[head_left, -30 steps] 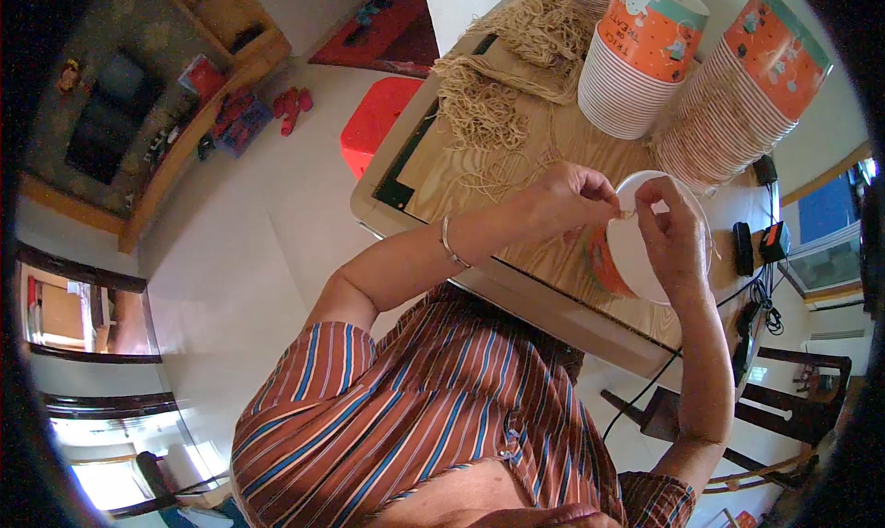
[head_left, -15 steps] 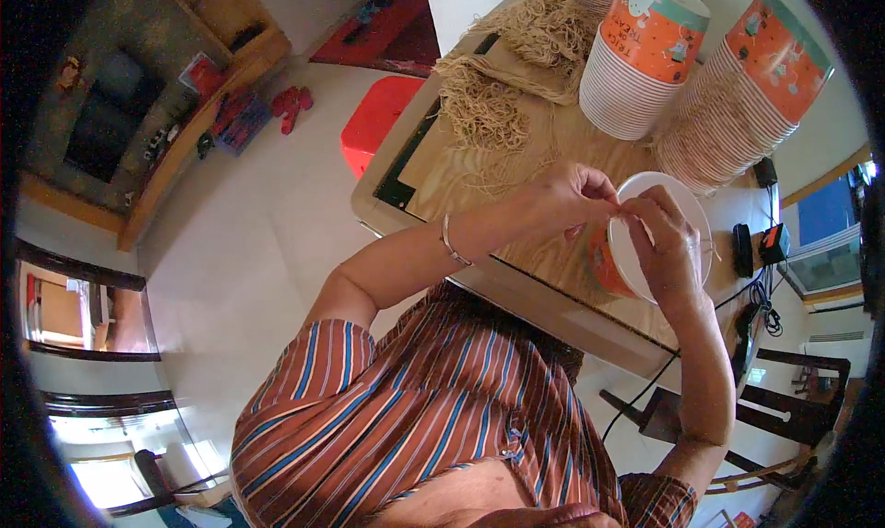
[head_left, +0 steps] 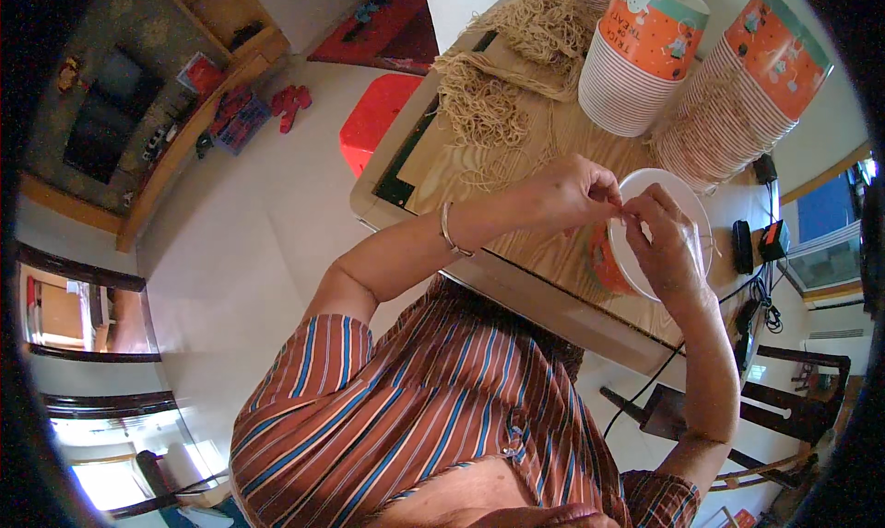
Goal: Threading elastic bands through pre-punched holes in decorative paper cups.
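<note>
Right hand (head_left: 666,252) shifted left over the opening of the paper tub (head_left: 608,263) since a second ago; its fingers now touch, or nearly touch, those of the left hand (head_left: 583,194), where a clear gap showed then. Left hand rolled slightly, more of its back showing, lower fingers less visible beneath. Left forearm moved up a little, bracelet (head_left: 446,226) now farther in from the worktop's (head_left: 553,263) near edge
</note>
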### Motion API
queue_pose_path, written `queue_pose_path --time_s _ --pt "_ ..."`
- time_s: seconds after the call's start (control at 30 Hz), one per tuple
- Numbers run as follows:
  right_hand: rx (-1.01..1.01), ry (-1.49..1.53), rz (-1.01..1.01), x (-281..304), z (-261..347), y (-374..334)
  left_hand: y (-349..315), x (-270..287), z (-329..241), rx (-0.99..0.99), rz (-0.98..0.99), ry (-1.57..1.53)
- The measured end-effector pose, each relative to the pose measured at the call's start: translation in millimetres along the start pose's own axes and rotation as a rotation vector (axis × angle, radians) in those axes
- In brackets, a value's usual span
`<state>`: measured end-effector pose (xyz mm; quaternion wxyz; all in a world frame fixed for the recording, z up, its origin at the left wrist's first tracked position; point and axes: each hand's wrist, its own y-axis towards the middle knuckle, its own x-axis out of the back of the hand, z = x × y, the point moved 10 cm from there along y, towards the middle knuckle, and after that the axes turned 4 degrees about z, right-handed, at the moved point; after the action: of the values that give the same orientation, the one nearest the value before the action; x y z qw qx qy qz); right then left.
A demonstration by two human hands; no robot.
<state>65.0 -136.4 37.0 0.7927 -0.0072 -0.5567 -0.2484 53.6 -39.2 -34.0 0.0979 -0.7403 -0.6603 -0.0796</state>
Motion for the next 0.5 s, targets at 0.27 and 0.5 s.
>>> queue_pose_path --time_s 0.27,0.5 --pt "-0.307 0.5 0.152 -19.4 -45.6 0.6 -4.6 -1.0 -10.7 -0.096 -0.032 0.122" --pt "-0.581 0.89 0.317 -38.8 -62.3 -9.5 -10.3 0.7 -18.3 -0.235 -0.155 0.189"
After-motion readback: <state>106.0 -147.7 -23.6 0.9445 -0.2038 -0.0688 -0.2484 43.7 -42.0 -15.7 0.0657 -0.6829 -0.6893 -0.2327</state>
